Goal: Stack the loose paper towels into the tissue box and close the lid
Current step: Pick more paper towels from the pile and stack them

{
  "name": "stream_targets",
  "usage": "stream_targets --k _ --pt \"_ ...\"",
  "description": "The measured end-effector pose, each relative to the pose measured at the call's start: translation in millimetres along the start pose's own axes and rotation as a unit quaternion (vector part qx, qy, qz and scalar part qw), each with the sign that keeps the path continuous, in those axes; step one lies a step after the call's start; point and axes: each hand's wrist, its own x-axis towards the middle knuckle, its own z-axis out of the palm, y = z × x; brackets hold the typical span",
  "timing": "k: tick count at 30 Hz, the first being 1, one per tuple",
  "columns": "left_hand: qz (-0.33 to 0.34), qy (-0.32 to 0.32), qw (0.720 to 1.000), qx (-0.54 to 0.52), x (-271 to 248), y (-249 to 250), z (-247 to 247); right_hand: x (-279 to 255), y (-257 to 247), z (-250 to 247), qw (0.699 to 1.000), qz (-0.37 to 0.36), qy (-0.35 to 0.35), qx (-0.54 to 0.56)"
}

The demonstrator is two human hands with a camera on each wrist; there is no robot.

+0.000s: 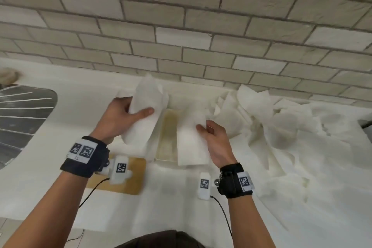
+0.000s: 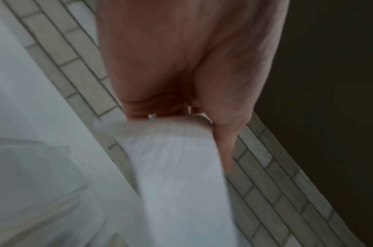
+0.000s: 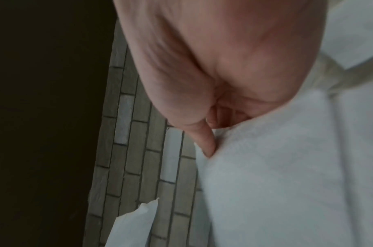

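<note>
**A:** Where do things stand?

**B:** The left hand point(image 1: 122, 119) grips a folded wad of paper towels point(image 1: 144, 110), thumb across the front and fingers curled behind, holding it up just left of the tissue box point(image 1: 168, 139). The right hand point(image 1: 216, 143) pinches a second folded towel point(image 1: 191, 143), which drapes over the box's right wall. The box sits open on the bench point(image 1: 171, 197), its tan bottom showing between the two bundles, so I judge little is stacked inside yet.

**B:** The lid point(image 1: 120, 175), as I take the tan slab to be, lies flat near the left wrist.

**A:** How should the loading be done well?

**B:** I would square each bundle's long edges to the box walls first, then lower it flat instead of stuffing it in. Lay one bundle down, press it level, then add the other; two at once would probably bunch at the rim.

**A:** Any room to work?

**B:** The tiled wall point(image 1: 201, 26) stands close behind the box. To the right, the loose pile point(image 1: 281, 123) crowds the bench, reaching up to the box. The sink point(image 1: 22, 115) edge lies well to the left. The near side is the open side, so approach from there.
</note>
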Motion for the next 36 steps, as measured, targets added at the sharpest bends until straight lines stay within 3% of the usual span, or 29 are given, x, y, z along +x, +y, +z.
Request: stream_targets --k 3,7,11,13,17,21,23,25,27,29,30,33,36 --pt "-0.019 0.055 0.995 -0.075 -7.5 -19.0 -29.3 13.2 0.3 38.7 0.999 -0.021 0.031 -0.027" --pt "-0.037 0.069 0.983 -0.167 -22.1 -39.5 -50.9 32.5 12.2 76.7 0.993 -0.012 0.066 -0.098" --pt "-0.05 0.068 0.973 -0.215 -32.3 -55.9 -51.8 38.5 31.6 96.7 0.938 0.007 0.065 -0.342" --pt "-0.056 0.06 0.971 -0.224 -34.9 -60.8 -47.0 42.9 45.8 105.0 0.912 0.025 0.034 -0.408" --pt "-0.059 0.022 0.973 -0.224 -36.0 -59.1 -32.4 51.8 63.3 109.0 0.85 0.046 0.042 -0.523" --pt "-0.038 -0.023 0.976 -0.212 -31.8 -52.2 -14.7 43.5 58.1 109.8 0.842 0.04 0.024 -0.537" --pt "-0.031 -0.042 0.975 -0.215 -28.6 -48.0 -6.0 34.7 45.9 106.8 0.848 0.012 0.021 -0.53" --pt "-0.026 -0.056 0.973 -0.224 -25.8 -42.7 4.1 17.6 27.3 100.7 0.868 -0.08 0.075 -0.484" --pt "-0.017 -0.067 0.97 -0.233 -21.5 -36.6 16.5 -6.9 6.7 96.2 0.921 -0.16 0.118 -0.334" --pt "-0.001 -0.072 0.972 -0.226 -13.5 -32.2 32.7 -33.8 -15.2 95.3 0.978 -0.144 0.076 -0.13" --pt "0.005 -0.07 0.974 -0.217 -7.9 -32.1 41.5 -42.1 -19.2 93.2 0.985 -0.143 0.056 -0.083" --pt "0.005 -0.047 0.984 -0.174 11.4 -37.1 66.2 -44.0 -3.9 82.7 0.964 -0.193 0.063 -0.174" --pt "0.005 -0.003 0.997 -0.08 26.2 -52.3 82.9 -20.8 27.3 76.4 0.934 -0.171 0.103 -0.296"
